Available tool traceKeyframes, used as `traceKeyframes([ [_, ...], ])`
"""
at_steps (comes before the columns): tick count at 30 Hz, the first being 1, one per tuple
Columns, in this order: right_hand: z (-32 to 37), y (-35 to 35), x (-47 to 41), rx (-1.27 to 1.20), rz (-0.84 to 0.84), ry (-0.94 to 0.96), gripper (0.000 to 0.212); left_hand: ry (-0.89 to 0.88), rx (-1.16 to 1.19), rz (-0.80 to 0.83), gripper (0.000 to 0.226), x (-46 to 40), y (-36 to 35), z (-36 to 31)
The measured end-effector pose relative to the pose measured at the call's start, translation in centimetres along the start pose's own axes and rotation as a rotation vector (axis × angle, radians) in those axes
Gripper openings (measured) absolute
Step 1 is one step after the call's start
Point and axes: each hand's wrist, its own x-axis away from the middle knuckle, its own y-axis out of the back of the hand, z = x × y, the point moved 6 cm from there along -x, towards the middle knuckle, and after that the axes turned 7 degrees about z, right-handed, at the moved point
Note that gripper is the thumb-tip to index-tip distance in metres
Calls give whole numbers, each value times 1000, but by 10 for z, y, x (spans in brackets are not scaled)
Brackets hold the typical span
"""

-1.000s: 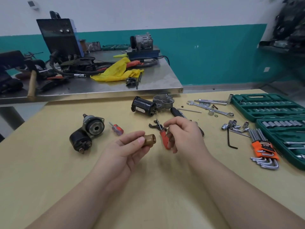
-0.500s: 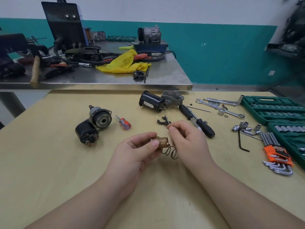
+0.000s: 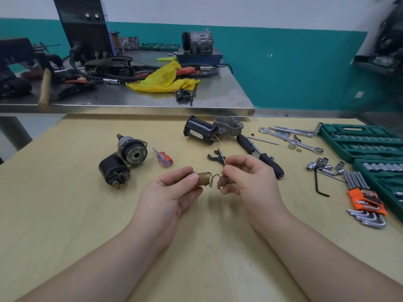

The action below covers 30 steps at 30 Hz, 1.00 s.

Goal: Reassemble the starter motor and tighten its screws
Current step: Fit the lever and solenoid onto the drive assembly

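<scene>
My left hand (image 3: 172,192) pinches a short brown cylinder, the plunger (image 3: 203,179), level above the table. A thin coil spring (image 3: 214,180) sticks out of its right end, and my right hand (image 3: 246,177) grips the spring's far end with fingertips. The starter's solenoid and drive housing (image 3: 123,159) lies at the left. The black motor body (image 3: 199,130) and grey aluminium nose housing (image 3: 229,125) lie behind my hands. A small black fork lever (image 3: 214,155) rests just beyond my right fingers.
A small red screwdriver (image 3: 163,159) lies left of centre. A black-handled driver (image 3: 260,156), wrenches (image 3: 290,137), loose sockets (image 3: 325,165), hex keys (image 3: 366,201) and green socket cases (image 3: 359,140) fill the right side. A cluttered steel bench (image 3: 135,99) stands behind the yellow table.
The red pliers have left my right hand, which now holds the spring seated against the plunger. Both hands sit slightly lower in view as the camera tilted.
</scene>
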Motion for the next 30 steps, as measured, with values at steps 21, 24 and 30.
traceKeyframes([
  [21, 11, -12, 13, -173, 96, 78, 21, 126, 79, -5, 36, 4, -5, 3],
  [24, 15, -18, 18, 0, 94, 134, 21, 132, 129, -7, 45, 3, -7, 4],
  [30, 21, -25, 26, 422, 107, 252, 31, 112, 176, -6, 27, 1, -5, 3],
])
